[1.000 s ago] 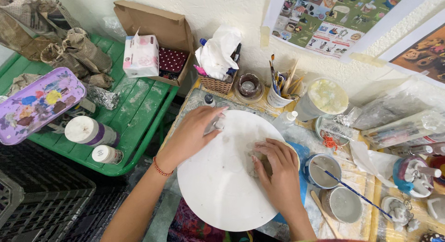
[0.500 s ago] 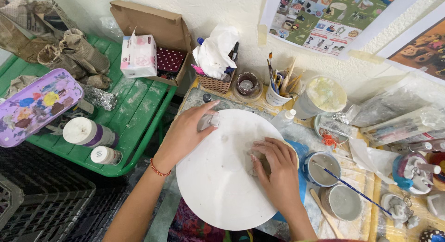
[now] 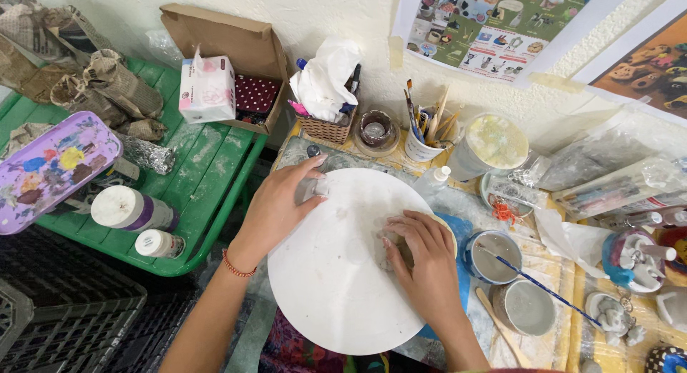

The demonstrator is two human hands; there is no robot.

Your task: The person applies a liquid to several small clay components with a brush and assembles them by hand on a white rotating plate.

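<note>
Cluttered worktable: two hands on one white disc, left hand fingers spread, right hand fingers curled.

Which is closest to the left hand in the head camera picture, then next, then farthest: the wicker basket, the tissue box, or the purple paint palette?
From the left hand:
1. Wicker basket, just above it.
2. Tissue box, up-left on the green table.
3. Purple paint palette, far left.

Flat white round disc, tabletop-centred

Hands on disc; cups right
</note>
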